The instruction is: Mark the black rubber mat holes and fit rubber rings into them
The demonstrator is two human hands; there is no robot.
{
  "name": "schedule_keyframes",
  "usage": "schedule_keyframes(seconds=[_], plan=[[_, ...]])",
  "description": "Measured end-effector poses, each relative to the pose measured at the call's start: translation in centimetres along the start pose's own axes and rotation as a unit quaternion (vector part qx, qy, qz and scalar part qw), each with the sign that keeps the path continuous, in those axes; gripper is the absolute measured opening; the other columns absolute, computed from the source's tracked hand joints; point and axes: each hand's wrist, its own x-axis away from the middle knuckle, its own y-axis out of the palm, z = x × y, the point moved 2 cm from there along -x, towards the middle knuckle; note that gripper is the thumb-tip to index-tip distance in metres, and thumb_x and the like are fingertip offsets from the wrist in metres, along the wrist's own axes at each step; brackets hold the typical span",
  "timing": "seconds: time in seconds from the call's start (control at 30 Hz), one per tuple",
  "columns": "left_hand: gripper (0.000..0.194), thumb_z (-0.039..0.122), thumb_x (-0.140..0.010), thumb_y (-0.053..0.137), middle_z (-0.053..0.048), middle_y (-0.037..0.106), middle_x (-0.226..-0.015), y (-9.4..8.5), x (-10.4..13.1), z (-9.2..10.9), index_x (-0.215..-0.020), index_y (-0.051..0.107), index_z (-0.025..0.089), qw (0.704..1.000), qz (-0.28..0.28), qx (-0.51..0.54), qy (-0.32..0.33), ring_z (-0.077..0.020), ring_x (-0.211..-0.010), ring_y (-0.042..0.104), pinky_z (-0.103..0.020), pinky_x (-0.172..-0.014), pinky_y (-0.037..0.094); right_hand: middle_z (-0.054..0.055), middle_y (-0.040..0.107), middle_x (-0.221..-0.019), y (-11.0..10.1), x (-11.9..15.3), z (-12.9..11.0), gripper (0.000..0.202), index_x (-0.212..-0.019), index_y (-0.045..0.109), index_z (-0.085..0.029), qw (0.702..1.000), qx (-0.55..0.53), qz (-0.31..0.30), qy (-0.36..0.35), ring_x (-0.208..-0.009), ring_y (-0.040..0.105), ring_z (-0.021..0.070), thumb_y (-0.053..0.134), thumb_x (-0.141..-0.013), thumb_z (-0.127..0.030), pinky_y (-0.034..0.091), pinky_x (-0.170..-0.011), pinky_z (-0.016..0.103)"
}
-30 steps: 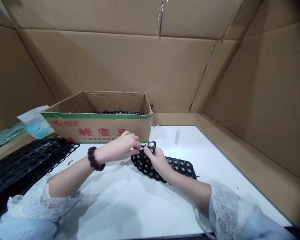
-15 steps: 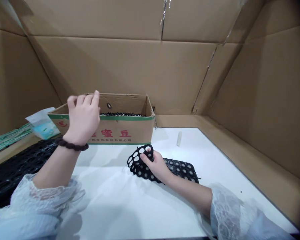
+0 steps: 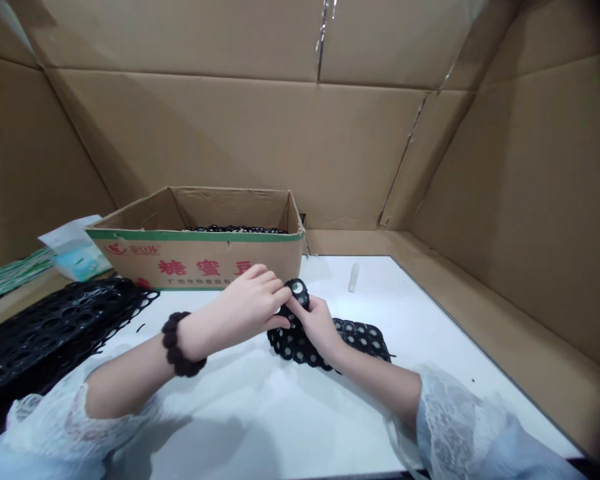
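A black rubber sheet full of round holes [image 3: 353, 337] lies on the white table top [image 3: 260, 413], its left end lifted. My right hand [image 3: 316, 321] grips that raised end with thumb and fingers. My left hand [image 3: 250, 308], a dark bead bracelet on its wrist, pinches a ring at the sheet's top edge right beside the right hand. Behind them stands an open cardboard box [image 3: 200, 257] with red lettering, holding a layer of small black rings [image 3: 235, 229].
A stack of black perforated sheets [image 3: 45, 333] lies at the left. A pale plastic packet [image 3: 75, 250] sits beside the box. A small white cylinder [image 3: 353, 277] lies on the table behind the sheet. Cardboard walls [image 3: 530, 200] enclose the space.
My left hand came back from above the cardboard box to the lifted end of the sheet and pinches there. The right hand kept hold of the sheet.
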Motion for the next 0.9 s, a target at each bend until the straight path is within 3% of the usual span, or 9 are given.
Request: schedule_keyframes(seconds=[0.13, 0.3, 0.47, 0.57, 0.67, 0.73, 0.8, 0.9], plan=[[0.015, 0.030, -0.082, 0.056, -0.006, 0.056, -0.084, 1.8, -0.3, -0.4, -0.083, 0.059, 0.016, 0.999, 0.006, -0.026, -0.021, -0.0212, -0.086, 0.048, -0.036, -0.082, 0.032, -0.001, 0.046, -0.061, 0.0, 0.2, -0.4, 0.036, -0.063, 0.048, -0.016, 0.999, -0.016, -0.010, -0.035, -0.061, 0.040, 0.0112, 0.045, -0.081, -0.047, 0.036, -0.058, 0.023], [0.016, 0.030, -0.082, 0.053, -0.006, 0.055, -0.088, 1.5, 0.4, -1.7, -0.080, 0.064, 0.019, 0.998, -0.010, 0.049, -0.026, -0.0206, -0.089, 0.047, -0.036, -0.082, 0.031, 0.002, 0.059, -0.079, 0.3, 0.8, -0.9, 0.021, -0.084, 0.058, -0.016, 0.993, -0.003, -0.073, -0.091, -0.078, 0.051, 0.0162, 0.048, -0.081, -0.034, 0.041, -0.074, 0.027], [0.015, 0.029, -0.081, 0.052, -0.001, 0.058, -0.080, 1.7, 0.6, -1.9, -0.079, 0.066, 0.023, 0.987, -0.046, 0.143, -0.052, -0.0164, -0.081, 0.051, -0.034, -0.081, 0.030, 0.003, 0.061, -0.086, 0.7, 1.2, -1.0, 0.018, -0.088, 0.058, -0.016, 0.990, 0.057, -0.075, -0.108, -0.085, 0.054, 0.0177, 0.047, -0.081, -0.028, 0.042, -0.079, 0.028], [0.018, 0.022, -0.081, 0.048, 0.000, 0.060, -0.074, 2.1, 0.2, -1.3, -0.072, 0.064, 0.020, 0.984, -0.032, 0.144, -0.096, -0.0152, -0.077, 0.053, -0.036, -0.081, 0.029, 0.004, 0.061, -0.090, 0.7, 1.1, -1.3, 0.017, -0.090, 0.057, -0.016, 0.989, 0.049, -0.062, -0.126, -0.088, 0.054, 0.0175, 0.046, -0.082, -0.027, 0.041, -0.081, 0.027], [0.019, 0.020, -0.083, 0.044, 0.000, 0.063, -0.078, 1.5, -0.3, -1.2, -0.072, 0.061, 0.019, 0.976, 0.052, 0.129, -0.165, -0.0145, -0.075, 0.055, -0.038, -0.080, 0.030, 0.004, 0.060, -0.092, 0.4, 1.0, -1.3, 0.019, -0.094, 0.055, -0.017, 0.990, 0.039, -0.023, -0.131, -0.089, 0.054, 0.0175, 0.045, -0.083, -0.028, 0.041, -0.081, 0.027], [0.019, 0.020, -0.085, 0.042, -0.001, 0.064, -0.083, 0.3, 0.0, -1.8, -0.078, 0.060, 0.019, 0.960, 0.162, 0.081, -0.215, -0.0153, -0.078, 0.056, -0.039, -0.078, 0.032, 0.004, 0.060, -0.089, 0.3, 0.9, -1.0, 0.018, -0.091, 0.056, -0.017, 0.993, 0.046, -0.009, -0.108, -0.086, 0.054, 0.0178, 0.046, -0.082, -0.030, 0.041, -0.079, 0.028], [0.019, 0.021, -0.087, 0.041, -0.002, 0.063, -0.090, -1.6, 1.1, -3.0, -0.087, 0.059, 0.020, 0.920, 0.301, -0.008, -0.253, -0.0160, -0.085, 0.056, -0.041, -0.079, 0.034, 0.003, 0.060, -0.084, 0.3, 1.0, -0.6, 0.017, -0.086, 0.056, -0.017, 0.995, 0.054, -0.020, -0.086, -0.082, 0.054, 0.0176, 0.047, -0.082, -0.031, 0.042, -0.076, 0.028], [0.023, 0.027, -0.089, 0.043, 0.000, 0.058, -0.103, -4.0, 3.6, -5.3, -0.106, 0.057, 0.026, 0.823, 0.455, -0.186, -0.284, -0.0158, -0.098, 0.052, -0.047, -0.086, 0.031, 0.002, 0.060, -0.083, 0.5, 1.1, -0.2, 0.016, -0.084, 0.055, -0.018, 0.994, 0.057, -0.044, -0.083, -0.079, 0.053, 0.0165, 0.048, -0.082, -0.032, 0.041, -0.074, 0.027]])
